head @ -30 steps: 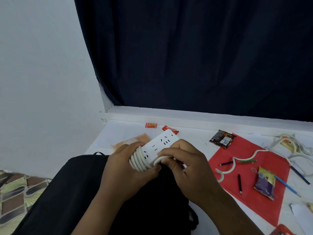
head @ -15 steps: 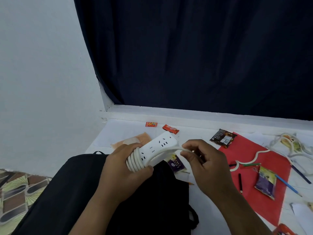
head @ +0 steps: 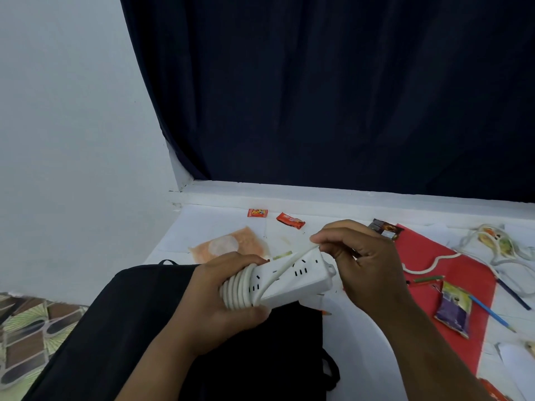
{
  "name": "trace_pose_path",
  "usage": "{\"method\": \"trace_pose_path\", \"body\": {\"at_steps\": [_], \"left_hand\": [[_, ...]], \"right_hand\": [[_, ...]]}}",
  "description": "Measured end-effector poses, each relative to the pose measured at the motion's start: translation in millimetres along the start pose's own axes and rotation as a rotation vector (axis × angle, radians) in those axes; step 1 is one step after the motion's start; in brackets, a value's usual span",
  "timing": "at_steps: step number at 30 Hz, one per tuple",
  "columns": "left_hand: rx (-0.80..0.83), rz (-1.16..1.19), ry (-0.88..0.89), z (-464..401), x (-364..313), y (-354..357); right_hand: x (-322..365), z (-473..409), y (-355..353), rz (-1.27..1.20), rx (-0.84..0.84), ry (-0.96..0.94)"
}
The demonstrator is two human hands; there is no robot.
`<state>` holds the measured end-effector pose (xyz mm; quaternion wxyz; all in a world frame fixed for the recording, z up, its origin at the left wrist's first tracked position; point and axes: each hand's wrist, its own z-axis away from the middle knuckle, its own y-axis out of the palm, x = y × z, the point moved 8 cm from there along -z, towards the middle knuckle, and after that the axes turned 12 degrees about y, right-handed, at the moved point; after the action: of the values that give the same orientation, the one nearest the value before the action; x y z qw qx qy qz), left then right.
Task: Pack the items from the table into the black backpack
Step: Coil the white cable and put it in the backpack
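Dark navy curtain [head: 333, 91] over a white sill [head: 347, 195], pale wall [head: 72, 125] left, patterned floor [head: 26, 322].

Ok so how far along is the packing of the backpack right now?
Nothing shows as packed; the black backpack's inside is hidden. In hand: the left hand grips the white power strip over its coiled end, while the right hand pinches its cord across the sockets. Left on the table: snack packets, purple pouch, pencils, and the cord's tail.

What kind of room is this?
Probably a room at home: a white table by a dark curtain, strewn with pencils and snack packets, patterned floor beside it.
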<state>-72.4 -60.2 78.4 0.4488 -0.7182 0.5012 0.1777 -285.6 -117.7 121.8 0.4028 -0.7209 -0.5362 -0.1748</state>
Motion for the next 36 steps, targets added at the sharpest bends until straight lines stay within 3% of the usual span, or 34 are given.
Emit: {"method": "trace_pose_path", "body": {"at_steps": [4,8,10,16,20,25,28,36], "left_hand": [[-0.011,0.111,0.047,-2.6,-9.9,6.5],[-0.152,0.275,-0.049,1.3,-1.6,7.0],[-0.183,0.313,-0.084,4.6,1.4,9.0],[-0.291,0.423,-0.085,4.2,1.6,9.0],[-0.406,0.387,-0.121,6.6,10.5,-0.9],[-0.525,0.410,-0.196,9.8,19.5,-9.5],[-0.558,0.411,-0.229,10.1,20.8,-7.6],[-0.577,0.263,-0.307,12.8,25.2,-9.0]], "right_hand": [[-9.7,4.6,17.5,0.001,0.093,0.057],[-33.5,22.4,39.6,-0.022,0.222,0.336],[-35.4,32.4,50.9,-0.043,0.286,0.385],[-13.0,35.4,60.1,-0.077,0.342,0.322],[-21.9,32.2,55.7,0.143,0.347,0.253],[-44.8,31.4,36.4,0.305,0.188,0.285],[-47.4,31.0,29.7,0.277,0.131,0.284],[-17.5,28.5,41.1,0.265,0.216,0.200]]}}
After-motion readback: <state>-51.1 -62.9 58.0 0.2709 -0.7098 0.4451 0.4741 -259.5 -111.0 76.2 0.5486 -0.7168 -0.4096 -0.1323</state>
